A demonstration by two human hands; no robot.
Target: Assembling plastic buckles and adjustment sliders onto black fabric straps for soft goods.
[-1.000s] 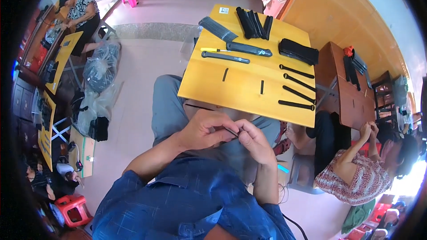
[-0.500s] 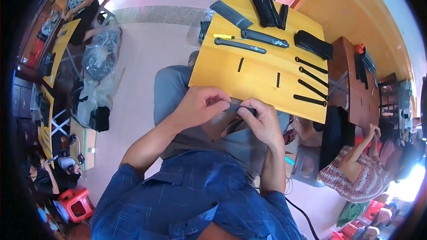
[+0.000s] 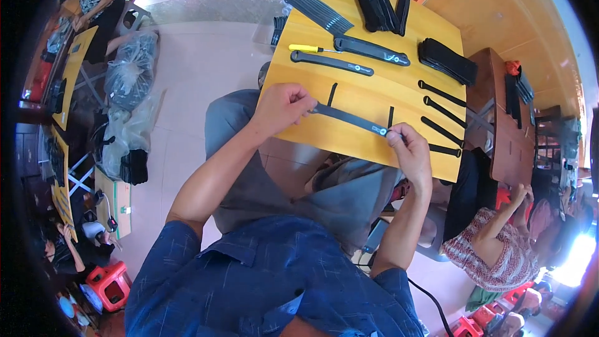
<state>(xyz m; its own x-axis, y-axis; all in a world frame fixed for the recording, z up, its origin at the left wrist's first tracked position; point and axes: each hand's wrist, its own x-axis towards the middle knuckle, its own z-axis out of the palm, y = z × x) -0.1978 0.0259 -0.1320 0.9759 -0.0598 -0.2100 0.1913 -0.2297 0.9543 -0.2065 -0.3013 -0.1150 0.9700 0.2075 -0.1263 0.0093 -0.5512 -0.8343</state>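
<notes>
A dark grey strap (image 3: 349, 118) with a small pale print near its right end stretches between my hands, above the near edge of the yellow table (image 3: 337, 140). My left hand (image 3: 281, 109) pinches its left end between thumb and fingers. Its right end is pinched in my right hand (image 3: 410, 153). Just beyond lies a similar grey strap (image 3: 331, 62), beside a screwdriver (image 3: 304, 48) with a yellow handle. A pile of printed grey straps (image 3: 371, 51) and a fanned-out row of grey straps (image 3: 318, 11) are farther back.
Several black straps with looped ends (image 3: 442, 92) lie at the table's right, by a black stack (image 3: 446, 61). Black bundles (image 3: 368, 6) sit at the back. Two narrow dark marks (image 3: 391, 116) show on the tabletop. A co-worker (image 3: 493, 246) sits at right, beside a brown table (image 3: 502, 143).
Both hands have moved up and forward from my lap to over the table edge, and apart. The strap, mostly hidden before, is now drawn out straight between them.
</notes>
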